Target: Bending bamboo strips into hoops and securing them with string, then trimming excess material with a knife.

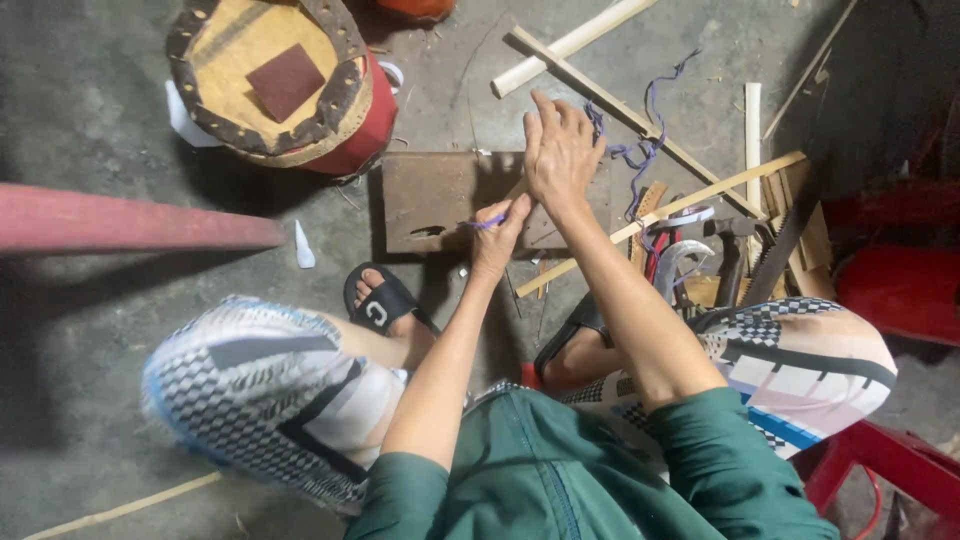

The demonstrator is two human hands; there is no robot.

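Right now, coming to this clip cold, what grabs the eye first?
Dead centre, the person's two hands meet over a brown board on the floor: the left hand pinches a purple string while the right hand rises open above it. At upper left stands a red drum-like stool with a dark red square on top. To the right lies a jumble of bamboo sticks and hand tools.

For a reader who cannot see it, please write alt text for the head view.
Seen from above, a seated person's left hand pinches a purple string while the right hand is raised above a dark wooden board on the concrete floor. Bamboo sticks, a saw and a round drum-like stool lie around.
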